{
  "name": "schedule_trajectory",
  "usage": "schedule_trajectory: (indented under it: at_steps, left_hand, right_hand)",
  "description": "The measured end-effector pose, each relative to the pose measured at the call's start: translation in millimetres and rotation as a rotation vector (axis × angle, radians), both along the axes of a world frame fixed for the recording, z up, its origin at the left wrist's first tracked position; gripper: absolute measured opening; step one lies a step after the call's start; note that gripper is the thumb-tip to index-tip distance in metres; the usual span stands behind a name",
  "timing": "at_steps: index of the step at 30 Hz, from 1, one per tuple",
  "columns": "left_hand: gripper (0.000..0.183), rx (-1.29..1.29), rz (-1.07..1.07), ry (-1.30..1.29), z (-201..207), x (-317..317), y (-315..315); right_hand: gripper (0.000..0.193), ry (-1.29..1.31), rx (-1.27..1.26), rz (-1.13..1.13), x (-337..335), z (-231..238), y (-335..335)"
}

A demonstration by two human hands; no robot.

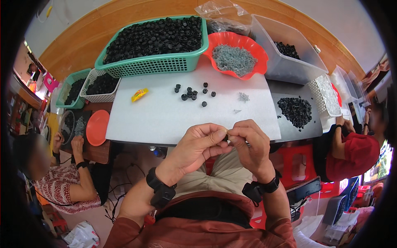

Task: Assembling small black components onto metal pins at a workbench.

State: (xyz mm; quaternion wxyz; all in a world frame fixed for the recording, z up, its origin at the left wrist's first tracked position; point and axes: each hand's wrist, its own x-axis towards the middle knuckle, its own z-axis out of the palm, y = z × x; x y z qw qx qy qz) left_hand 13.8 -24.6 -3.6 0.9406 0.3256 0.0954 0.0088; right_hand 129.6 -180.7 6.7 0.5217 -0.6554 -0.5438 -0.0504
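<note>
My left hand (199, 145) and my right hand (251, 144) meet above the near edge of the white work mat (149, 115). Between the left thumb and fingers sits a small black plastic part (225, 138), mostly covered by fingertips. My right fingers are pinched against it; whatever they hold there is too small and hidden to make out. Beyond the hands lie several black plastic knobs (184, 97) in a loose group. To their right rest a small heap of grey screws (243, 97) and a few more screws (237, 111) nearer me.
A green basket (153, 65) of black parts and a red scalloped bowl (261, 51) of screws stand at the back. Right are a clear bin (295, 68) and a black pile (295, 111). A yellow packet (139, 94) lies left. People work at both sides.
</note>
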Motion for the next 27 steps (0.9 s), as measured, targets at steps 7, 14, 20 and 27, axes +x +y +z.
schedule_trajectory:
  at_steps: [7, 14, 20, 27]
  left_hand:
    - [0.019, -0.022, 0.000, -0.003, 1, 1, -3]
    - [0.024, -0.019, 0.042, 0.003, 1, -2, -5]
    - [0.024, 0.000, 0.050, -0.039, -1, -3, -3]
    - [0.024, 0.019, 0.051, -0.020, -3, -4, -5]
  right_hand:
    - [0.014, -0.057, 0.015, -0.059, -2, -7, 3]
    - [0.012, 0.064, 0.062, -0.060, -3, -13, 0]
    - [0.010, 0.085, 0.014, -0.053, -6, -9, -6]
    - [0.009, 0.009, -0.021, -0.038, -4, -6, -8]
